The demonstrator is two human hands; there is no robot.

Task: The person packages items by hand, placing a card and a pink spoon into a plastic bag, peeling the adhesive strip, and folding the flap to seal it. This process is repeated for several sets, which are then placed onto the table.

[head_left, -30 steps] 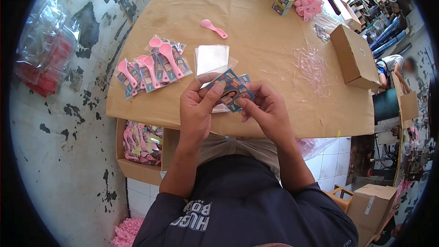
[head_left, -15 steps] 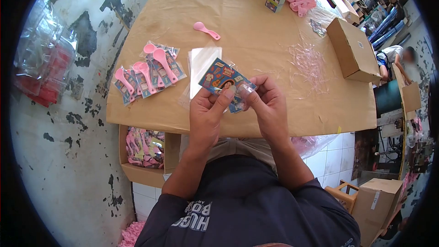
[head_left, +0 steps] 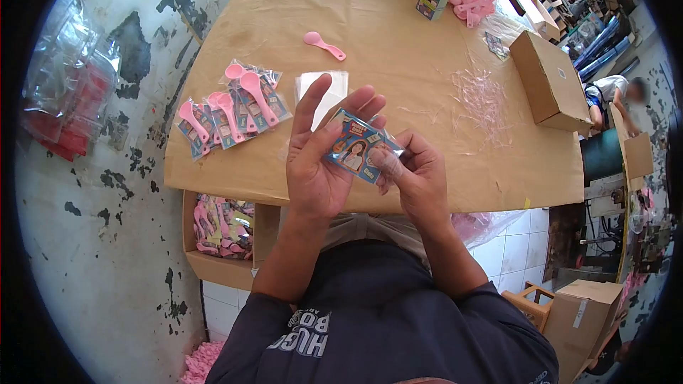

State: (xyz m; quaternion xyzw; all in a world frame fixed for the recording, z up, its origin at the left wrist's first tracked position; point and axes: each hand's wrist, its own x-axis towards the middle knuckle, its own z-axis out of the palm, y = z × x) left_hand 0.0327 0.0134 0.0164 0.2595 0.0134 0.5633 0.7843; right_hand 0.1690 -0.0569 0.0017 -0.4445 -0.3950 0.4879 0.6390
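Note:
A blue printed card in a clear plastic bag (head_left: pixel 358 152) is pinched between the thumb and fingers of my right hand (head_left: pixel 420 172). My left hand (head_left: pixel 316 171) is open behind and beside the card, its fingers stretched out and spread, with the thumb against the card's left edge. Beyond my left hand lies a stack of clear and white plastic bags (head_left: pixel 333 84), partly hidden by the fingers. A single pink spoon (head_left: pixel 324 45) lies farther up the table. To the left sits a group of bagged blue cards with pink spoons (head_left: pixel 235 108) on them.
The brown-covered table (head_left: pixel 398 35) carries clear plastic scraps (head_left: pixel 482 107), a small box (head_left: pixel 432 1), a pink spoon pile (head_left: pixel 471 0) and a cardboard box (head_left: pixel 548 82). Below the left edge stands a carton of packed spoons (head_left: pixel 222 270). Another person (head_left: pixel 612 92) is at far right.
My left hand has let go of the card and spread its fingers. The card has turned more upright and come slightly nearer me, still in my right hand.

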